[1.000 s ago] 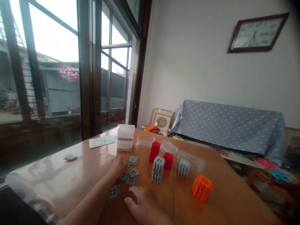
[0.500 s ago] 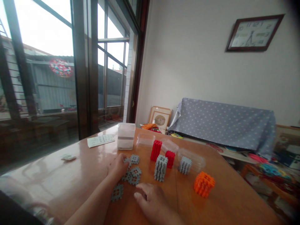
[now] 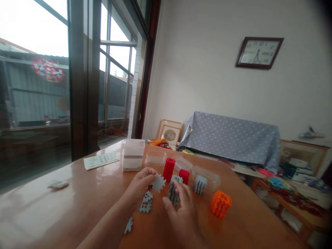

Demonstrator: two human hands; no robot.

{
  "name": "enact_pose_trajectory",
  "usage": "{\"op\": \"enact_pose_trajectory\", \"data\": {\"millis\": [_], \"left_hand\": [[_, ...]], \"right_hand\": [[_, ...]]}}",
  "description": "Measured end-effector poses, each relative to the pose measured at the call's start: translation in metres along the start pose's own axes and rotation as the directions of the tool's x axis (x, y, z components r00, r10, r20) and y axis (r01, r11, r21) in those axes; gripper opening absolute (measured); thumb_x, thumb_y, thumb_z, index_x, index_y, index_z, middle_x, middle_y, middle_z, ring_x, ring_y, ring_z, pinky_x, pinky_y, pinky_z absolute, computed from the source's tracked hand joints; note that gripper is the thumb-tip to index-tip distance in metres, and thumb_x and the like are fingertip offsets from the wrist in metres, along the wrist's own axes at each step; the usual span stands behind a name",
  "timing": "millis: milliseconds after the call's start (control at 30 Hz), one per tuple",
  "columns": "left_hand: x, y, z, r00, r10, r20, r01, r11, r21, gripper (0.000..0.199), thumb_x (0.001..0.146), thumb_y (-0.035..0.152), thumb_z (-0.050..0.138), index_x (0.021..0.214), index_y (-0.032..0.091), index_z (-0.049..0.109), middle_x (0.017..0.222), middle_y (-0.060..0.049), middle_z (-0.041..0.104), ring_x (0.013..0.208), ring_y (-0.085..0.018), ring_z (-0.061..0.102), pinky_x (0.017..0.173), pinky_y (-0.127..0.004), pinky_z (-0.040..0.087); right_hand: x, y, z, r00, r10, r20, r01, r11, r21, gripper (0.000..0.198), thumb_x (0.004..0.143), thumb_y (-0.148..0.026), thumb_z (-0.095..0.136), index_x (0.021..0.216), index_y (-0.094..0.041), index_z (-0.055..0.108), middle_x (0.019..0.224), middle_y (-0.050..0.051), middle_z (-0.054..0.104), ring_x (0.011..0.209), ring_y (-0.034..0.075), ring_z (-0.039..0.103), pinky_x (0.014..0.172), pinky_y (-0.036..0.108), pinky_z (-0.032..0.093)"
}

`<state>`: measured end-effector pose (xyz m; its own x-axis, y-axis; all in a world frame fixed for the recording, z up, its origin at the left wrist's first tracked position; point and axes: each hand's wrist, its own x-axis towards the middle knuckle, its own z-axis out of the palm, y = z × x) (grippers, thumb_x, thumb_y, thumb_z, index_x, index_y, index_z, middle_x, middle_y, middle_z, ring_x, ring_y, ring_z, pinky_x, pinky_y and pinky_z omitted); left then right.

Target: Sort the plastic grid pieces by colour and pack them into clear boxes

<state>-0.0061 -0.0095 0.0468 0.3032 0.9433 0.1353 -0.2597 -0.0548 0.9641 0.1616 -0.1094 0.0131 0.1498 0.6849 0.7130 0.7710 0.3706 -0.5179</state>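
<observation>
My left hand (image 3: pixel 145 181) pinches a flat grey toothed building tile (image 3: pixel 158 183), lifted off the table. Below it lie more loose grey tiles (image 3: pixel 145 202), and another grey tile (image 3: pixel 128 225) rests nearer to me. My right hand (image 3: pixel 183 204) has its thumb and fingers apart, beside a tall grey stack of tiles (image 3: pixel 173 194) that the fingers partly cover; whether they touch it I cannot tell. Behind stand a tall red stack (image 3: pixel 169 169) and a shorter red stack (image 3: pixel 184 175). Farther right are a short grey stack (image 3: pixel 200 185) and an orange stack (image 3: pixel 221 204).
Clear plastic boxes (image 3: pixel 133 155) stand at the back of the wooden table (image 3: pixel 98 200), with transparent trays (image 3: pixel 155 158) to their right. A printed paper (image 3: pixel 101 160) and a small pale packet (image 3: pixel 58 184) lie on the left. A cloth-covered piece (image 3: pixel 230 135) stands beyond.
My left hand has picked up a grey tile and brought it right. My right hand has moved forward and right to the tall grey stack. The view has shifted slightly.
</observation>
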Motion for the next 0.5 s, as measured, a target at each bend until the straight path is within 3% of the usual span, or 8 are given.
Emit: {"op": "enact_pose_trajectory", "data": {"millis": [167,367,500], "left_hand": [[-0.004,0.011,0.026,0.989,-0.017,0.145,0.026,0.998,-0.058,0.027,0.072,0.035,0.073,0.088,0.021,0.056,0.07,0.003,0.061,0.058,-0.012,0.055,0.055,-0.022,0.04],[-0.007,0.0,0.031,0.971,-0.017,0.238,0.053,0.988,-0.146,0.028,0.074,0.038,0.076,0.085,0.022,0.056,0.069,0.004,0.059,0.057,-0.011,0.053,0.054,-0.022,0.039],[-0.01,0.001,0.03,0.974,-0.022,0.226,0.051,0.991,-0.122,0.035,0.076,0.047,0.075,0.096,0.022,0.061,0.085,-0.001,0.068,0.074,-0.016,0.064,0.066,-0.025,0.047]], "right_hand": [[0.014,-0.008,-0.008,0.997,-0.07,-0.022,0.066,0.99,-0.126,0.062,0.085,-0.034,0.072,0.143,-0.026,0.05,0.134,0.013,0.057,0.127,0.031,0.054,0.106,0.048,0.047],[0.022,-0.014,-0.018,0.992,-0.064,0.107,0.088,0.968,-0.234,0.059,0.08,-0.026,0.076,0.136,-0.024,0.057,0.122,0.011,0.064,0.113,0.03,0.06,0.099,0.046,0.05],[0.034,-0.007,-0.037,0.984,-0.062,0.17,0.102,0.966,-0.239,0.053,0.078,-0.026,0.074,0.13,-0.025,0.063,0.118,0.009,0.066,0.11,0.028,0.061,0.098,0.043,0.05]]}}
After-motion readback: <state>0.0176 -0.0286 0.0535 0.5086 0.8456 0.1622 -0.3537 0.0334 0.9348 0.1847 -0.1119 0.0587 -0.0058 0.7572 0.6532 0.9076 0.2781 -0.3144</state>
